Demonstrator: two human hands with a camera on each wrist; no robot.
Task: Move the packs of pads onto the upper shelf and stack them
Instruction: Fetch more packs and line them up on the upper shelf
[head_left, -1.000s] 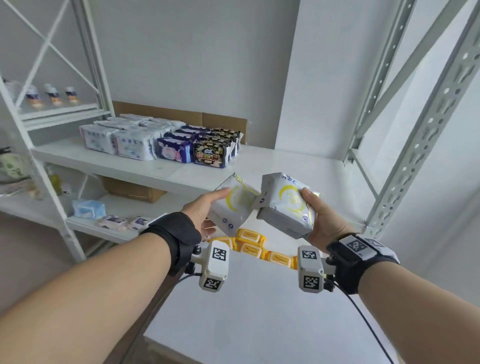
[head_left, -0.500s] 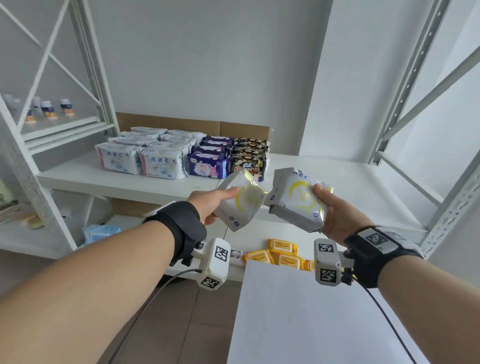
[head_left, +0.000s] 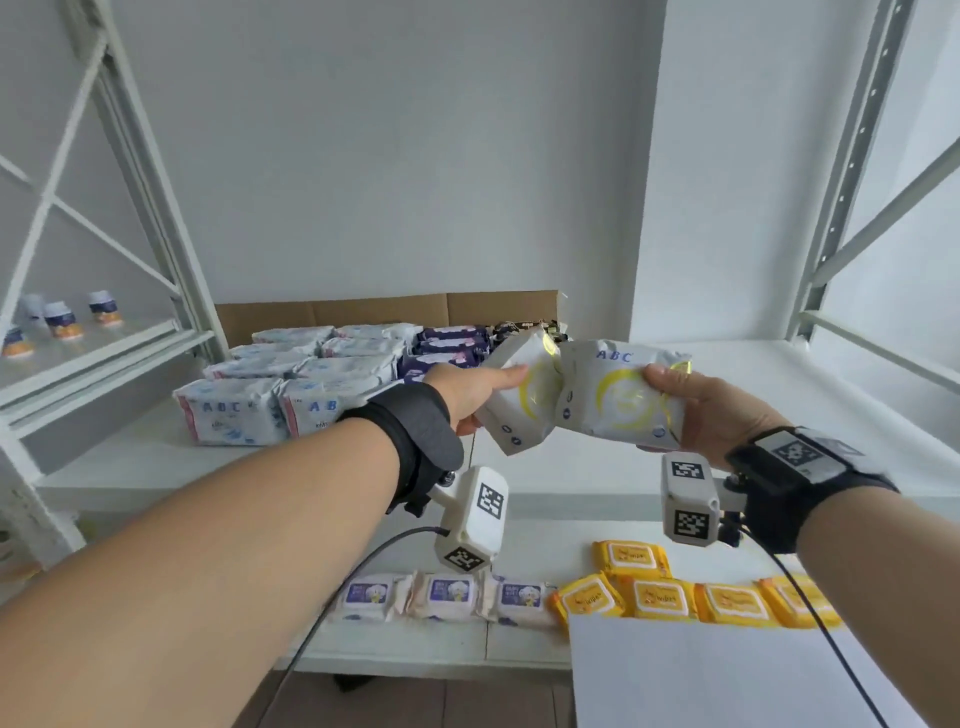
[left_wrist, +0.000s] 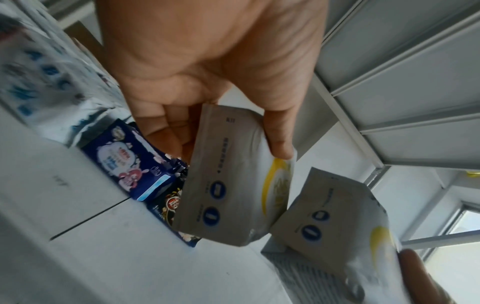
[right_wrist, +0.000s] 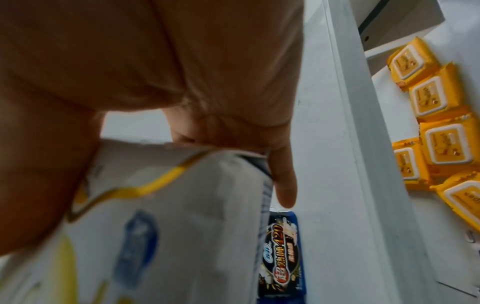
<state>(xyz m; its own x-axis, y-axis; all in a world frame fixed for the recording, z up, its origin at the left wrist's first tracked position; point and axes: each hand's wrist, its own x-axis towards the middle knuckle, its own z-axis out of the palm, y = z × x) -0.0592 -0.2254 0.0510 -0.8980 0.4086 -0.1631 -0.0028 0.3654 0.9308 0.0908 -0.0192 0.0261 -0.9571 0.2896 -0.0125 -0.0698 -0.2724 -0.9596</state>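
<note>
My left hand grips a white pack of pads with a yellow ring, thumb on top, fingers underneath; the same left-hand pack fills the left wrist view. My right hand holds a second white and yellow ABC pack, seen close in the right wrist view. Both packs hang side by side in the air over the upper shelf, just right of the rows of white packs, purple packs and dark packs stacked there.
Cardboard backs the stacked rows. The shelf's bare right part stretches to a grey upright. On the lower shelf lie yellow wipe packs and purple-labelled wipe packs. A white sheet lies below.
Both hands have carried their packs up and forward over the upper shelf, closer to the stacked rows. The view has lifted, so the lower shelf's wipe packs show more fully.
</note>
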